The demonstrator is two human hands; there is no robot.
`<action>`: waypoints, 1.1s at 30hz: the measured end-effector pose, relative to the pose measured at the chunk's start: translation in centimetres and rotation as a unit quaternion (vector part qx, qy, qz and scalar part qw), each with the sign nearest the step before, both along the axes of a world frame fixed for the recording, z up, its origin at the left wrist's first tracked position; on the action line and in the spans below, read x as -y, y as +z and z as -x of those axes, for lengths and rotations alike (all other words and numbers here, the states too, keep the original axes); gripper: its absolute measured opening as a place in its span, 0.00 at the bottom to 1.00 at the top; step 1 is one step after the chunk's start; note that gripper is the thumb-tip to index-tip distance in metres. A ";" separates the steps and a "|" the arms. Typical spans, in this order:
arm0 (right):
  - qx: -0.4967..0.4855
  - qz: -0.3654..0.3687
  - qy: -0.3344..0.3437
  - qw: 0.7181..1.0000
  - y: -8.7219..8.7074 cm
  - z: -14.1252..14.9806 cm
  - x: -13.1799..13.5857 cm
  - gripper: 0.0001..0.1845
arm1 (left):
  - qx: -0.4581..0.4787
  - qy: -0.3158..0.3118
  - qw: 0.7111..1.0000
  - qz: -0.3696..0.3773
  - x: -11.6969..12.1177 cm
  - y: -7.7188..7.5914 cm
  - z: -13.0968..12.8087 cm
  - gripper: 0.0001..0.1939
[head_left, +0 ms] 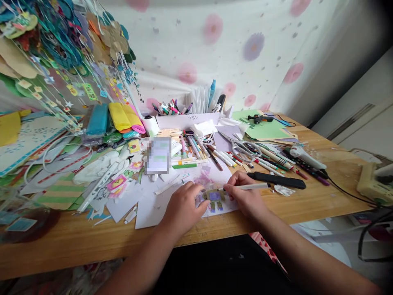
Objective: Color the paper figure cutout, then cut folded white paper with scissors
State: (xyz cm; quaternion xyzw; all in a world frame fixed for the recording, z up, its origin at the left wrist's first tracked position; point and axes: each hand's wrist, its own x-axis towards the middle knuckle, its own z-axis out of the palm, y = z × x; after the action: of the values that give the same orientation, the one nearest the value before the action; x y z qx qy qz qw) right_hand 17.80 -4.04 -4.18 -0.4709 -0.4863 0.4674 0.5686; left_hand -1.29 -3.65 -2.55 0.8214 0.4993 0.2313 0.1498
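Note:
A small olive and purple paper cutout lies on a white sheet near the table's front edge. My left hand rests at the cutout's left side, thumb and forefinger apart, the fingertips touching or just over the paper. From the right, my right hand is closed around a slim white pen. Its dark tip is at the cutout's upper right edge, while the barrel points off to the right. Pink and purple smears mark the sheet behind the cutout.
Loose pens and scissors crowd the middle of the wooden table. A black elongated case lies beside my right hand. A phone with a blurred screen stands ahead. Paper scraps cover the left; a glue gun is right.

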 end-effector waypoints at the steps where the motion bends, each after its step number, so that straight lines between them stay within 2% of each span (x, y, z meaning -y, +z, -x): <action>1: 0.020 -0.004 -0.003 1.000 -0.1 0.0 0.0 0.14 | -0.013 0.001 1.000 0.008 0.1 0.0 -0.1 0.12; 6: 0.092 -0.018 -0.034 0.995 0.1 0.2 0.0 0.15 | -0.074 0.011 0.996 0.043 0.2 0.4 -0.9 0.12; 11: 0.132 -0.008 -0.031 0.991 0.3 0.5 0.0 0.15 | -0.105 0.013 0.993 0.052 0.2 0.7 -1.3 0.10; 24: 0.224 -0.005 -0.020 0.974 0.1 0.5 0.0 0.15 | -0.110 0.010 0.993 0.048 0.1 0.7 -1.3 0.09; 33: 0.225 -0.012 -0.025 0.974 0.0 0.5 0.0 0.15 | -0.110 0.003 0.993 0.052 -0.1 0.5 -1.2 0.09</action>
State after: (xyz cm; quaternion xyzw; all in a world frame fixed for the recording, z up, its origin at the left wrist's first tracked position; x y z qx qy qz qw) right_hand 17.26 -4.00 -4.14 -0.5690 -0.5953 0.3293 0.4619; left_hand -0.07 -3.59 -2.01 0.8313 0.5269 0.1133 0.1359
